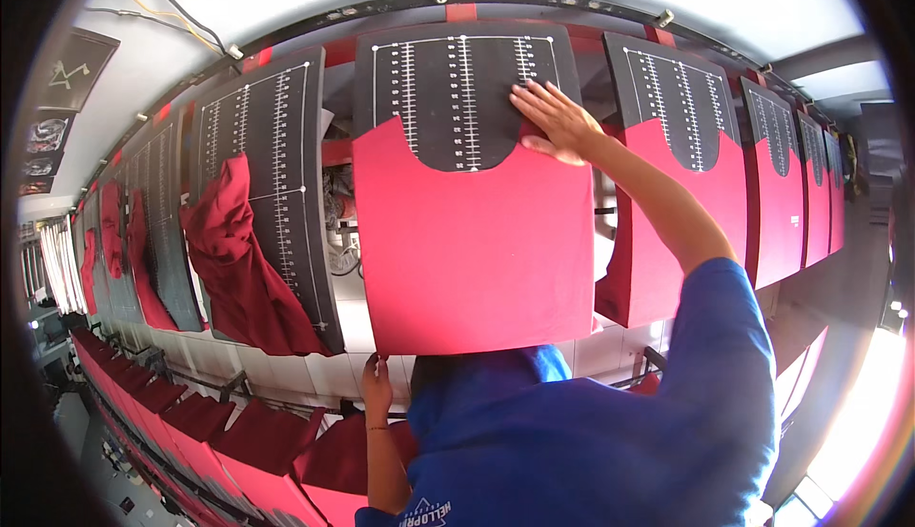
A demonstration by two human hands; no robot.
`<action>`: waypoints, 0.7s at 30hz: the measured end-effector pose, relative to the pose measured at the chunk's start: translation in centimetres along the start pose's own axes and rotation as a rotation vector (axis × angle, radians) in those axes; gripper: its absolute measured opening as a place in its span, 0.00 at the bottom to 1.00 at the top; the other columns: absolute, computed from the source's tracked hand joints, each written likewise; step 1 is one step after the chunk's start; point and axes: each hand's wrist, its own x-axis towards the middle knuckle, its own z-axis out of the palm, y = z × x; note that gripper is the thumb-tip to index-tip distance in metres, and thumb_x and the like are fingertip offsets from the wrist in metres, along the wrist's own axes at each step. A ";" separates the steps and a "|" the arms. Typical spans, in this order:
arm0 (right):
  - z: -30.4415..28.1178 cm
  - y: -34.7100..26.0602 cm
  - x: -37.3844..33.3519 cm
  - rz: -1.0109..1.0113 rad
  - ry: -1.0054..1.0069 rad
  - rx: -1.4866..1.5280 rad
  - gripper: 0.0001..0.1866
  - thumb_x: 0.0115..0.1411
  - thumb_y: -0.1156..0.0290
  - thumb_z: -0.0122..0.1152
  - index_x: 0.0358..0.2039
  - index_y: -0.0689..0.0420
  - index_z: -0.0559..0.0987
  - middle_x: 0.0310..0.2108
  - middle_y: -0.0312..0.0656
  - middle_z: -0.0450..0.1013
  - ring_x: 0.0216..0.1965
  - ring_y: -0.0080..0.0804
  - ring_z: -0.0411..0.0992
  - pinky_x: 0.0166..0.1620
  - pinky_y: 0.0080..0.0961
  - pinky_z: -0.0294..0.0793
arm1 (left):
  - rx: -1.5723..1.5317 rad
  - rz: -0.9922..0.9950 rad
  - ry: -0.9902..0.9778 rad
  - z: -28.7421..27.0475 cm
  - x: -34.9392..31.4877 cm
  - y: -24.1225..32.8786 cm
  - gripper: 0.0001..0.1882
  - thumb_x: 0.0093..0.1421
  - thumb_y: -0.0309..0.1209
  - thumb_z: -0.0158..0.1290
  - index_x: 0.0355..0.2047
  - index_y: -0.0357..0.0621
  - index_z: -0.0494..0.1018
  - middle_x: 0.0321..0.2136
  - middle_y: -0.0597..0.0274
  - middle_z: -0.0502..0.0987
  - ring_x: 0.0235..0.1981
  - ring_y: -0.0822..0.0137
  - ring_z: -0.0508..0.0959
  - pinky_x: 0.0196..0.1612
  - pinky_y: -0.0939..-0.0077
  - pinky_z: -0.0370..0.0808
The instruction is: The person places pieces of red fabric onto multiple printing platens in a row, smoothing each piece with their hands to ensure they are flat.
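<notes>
A red cut fabric panel (481, 251) with a scooped neckline lies smooth over a black printing board (436, 98) marked with white ruler lines. My right hand (560, 127) rests flat at the panel's upper right, fingers stretched out over the board beside the neckline curve. Down at the panel's lower left corner, my left hand (378, 389) pinches the fabric edge between thumb and fingers.
On the left, crumpled dark red fabric (238, 251) lies on another marked board (291, 146). To the right, more boards carry flat red panels (681, 212). A black rail (381, 9) runs along the far side. Behind me stands another row of red-covered boards (257, 451).
</notes>
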 end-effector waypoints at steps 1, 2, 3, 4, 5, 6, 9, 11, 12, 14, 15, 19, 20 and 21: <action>0.2 -0.6 0.4 -0.009 0.122 0.010 0.44 0.68 0.36 0.35 0.74 0.52 0.45 0.76 0.36 0.39 0.76 0.35 0.35 0.76 0.37 0.32 | 0.031 0.001 0.004 -1.7 -1.3 0.8 0.26 0.72 0.42 0.43 0.60 0.33 0.68 0.58 0.44 0.72 0.60 0.48 0.71 0.63 0.60 0.65; 0.6 -1.7 0.4 0.024 0.151 0.018 0.44 0.68 0.36 0.34 0.74 0.54 0.46 0.76 0.38 0.39 0.76 0.37 0.35 0.76 0.37 0.32 | 0.064 0.004 0.007 -3.0 -1.8 1.0 0.25 0.72 0.41 0.43 0.58 0.33 0.69 0.58 0.45 0.72 0.59 0.50 0.72 0.62 0.61 0.66; 1.1 -0.6 -1.4 0.046 0.131 -0.014 0.45 0.68 0.35 0.35 0.73 0.55 0.47 0.76 0.41 0.39 0.76 0.39 0.35 0.75 0.40 0.32 | 0.017 -0.015 0.046 0.5 -2.1 0.9 0.24 0.72 0.41 0.43 0.58 0.33 0.69 0.58 0.44 0.72 0.59 0.49 0.72 0.62 0.61 0.66; 1.8 -3.0 -3.5 -0.018 0.147 0.064 0.47 0.66 0.34 0.34 0.73 0.57 0.48 0.75 0.44 0.41 0.76 0.42 0.34 0.75 0.42 0.30 | 0.022 -0.054 0.052 -0.5 -2.9 -2.5 0.24 0.71 0.40 0.44 0.58 0.35 0.69 0.56 0.45 0.73 0.57 0.50 0.73 0.59 0.61 0.68; 1.9 -5.8 -6.8 -0.053 0.057 0.094 0.48 0.65 0.33 0.35 0.73 0.58 0.49 0.75 0.46 0.42 0.76 0.44 0.34 0.75 0.44 0.29 | 0.003 -0.088 0.045 -1.6 -3.5 -8.9 0.23 0.71 0.40 0.44 0.58 0.36 0.69 0.55 0.47 0.74 0.54 0.51 0.74 0.55 0.62 0.70; 1.3 -8.5 -10.7 -0.115 -0.086 0.106 0.49 0.63 0.32 0.36 0.72 0.58 0.51 0.75 0.46 0.42 0.76 0.44 0.35 0.74 0.47 0.28 | -0.030 -0.136 0.060 -2.9 -4.6 -15.1 0.22 0.71 0.39 0.45 0.58 0.37 0.69 0.53 0.48 0.75 0.51 0.52 0.75 0.52 0.62 0.73; 4.9 -17.8 -19.5 -0.073 -0.157 0.175 0.49 0.62 0.31 0.38 0.72 0.55 0.53 0.75 0.43 0.44 0.76 0.44 0.36 0.74 0.51 0.27 | -0.482 -0.456 0.242 -6.0 -6.2 -18.0 0.16 0.70 0.39 0.47 0.53 0.46 0.69 0.41 0.63 0.76 0.33 0.69 0.74 0.27 0.75 0.72; 4.7 -22.9 -20.3 0.085 -0.175 0.228 0.49 0.61 0.33 0.44 0.71 0.57 0.56 0.74 0.46 0.47 0.75 0.47 0.38 0.73 0.55 0.29 | -0.736 -0.411 0.376 -8.8 -4.2 -19.2 0.10 0.70 0.42 0.48 0.44 0.51 0.68 0.30 0.73 0.69 0.22 0.80 0.65 0.19 0.86 0.59; 5.0 -25.8 -19.6 0.097 -0.117 0.304 0.48 0.61 0.34 0.46 0.70 0.59 0.59 0.73 0.47 0.48 0.75 0.49 0.39 0.73 0.56 0.32 | -0.698 -0.292 0.400 -11.6 -3.3 -19.5 0.09 0.70 0.41 0.47 0.45 0.53 0.69 0.31 0.73 0.70 0.21 0.81 0.66 0.19 0.87 0.60; 3.8 -31.0 -16.7 0.058 -0.060 0.402 0.47 0.60 0.36 0.51 0.70 0.56 0.60 0.73 0.43 0.51 0.74 0.47 0.42 0.72 0.58 0.35 | -0.258 0.032 0.694 -16.6 -0.4 -22.1 0.15 0.71 0.37 0.45 0.47 0.38 0.71 0.35 0.60 0.74 0.33 0.67 0.75 0.36 0.74 0.74; 3.7 -34.2 -15.0 0.062 -0.040 0.384 0.47 0.59 0.35 0.52 0.70 0.55 0.60 0.73 0.44 0.51 0.74 0.47 0.42 0.72 0.59 0.35 | -0.176 0.072 0.739 -18.4 3.4 -17.9 0.15 0.70 0.35 0.46 0.48 0.36 0.72 0.38 0.57 0.74 0.37 0.64 0.76 0.40 0.72 0.74; 0.4 -42.4 -6.8 0.093 0.039 0.386 0.48 0.58 0.33 0.53 0.68 0.57 0.63 0.72 0.45 0.53 0.74 0.47 0.44 0.71 0.61 0.36 | -0.098 0.222 0.812 -27.0 9.6 -0.7 0.13 0.70 0.32 0.49 0.49 0.37 0.73 0.45 0.54 0.76 0.42 0.62 0.77 0.43 0.70 0.75; -0.8 -43.5 -4.9 0.118 0.074 0.387 0.49 0.57 0.33 0.54 0.67 0.59 0.63 0.72 0.49 0.52 0.74 0.49 0.45 0.71 0.61 0.36 | -0.060 0.278 0.744 -28.7 11.1 1.3 0.13 0.70 0.32 0.48 0.49 0.38 0.73 0.45 0.55 0.76 0.43 0.62 0.77 0.42 0.70 0.75; -1.7 -45.1 -3.2 0.136 0.108 0.405 0.50 0.57 0.33 0.55 0.67 0.61 0.63 0.71 0.52 0.52 0.74 0.50 0.45 0.71 0.61 0.36 | 0.008 0.391 0.749 -30.7 12.2 1.6 0.12 0.68 0.31 0.50 0.47 0.37 0.74 0.43 0.54 0.76 0.42 0.61 0.76 0.42 0.69 0.74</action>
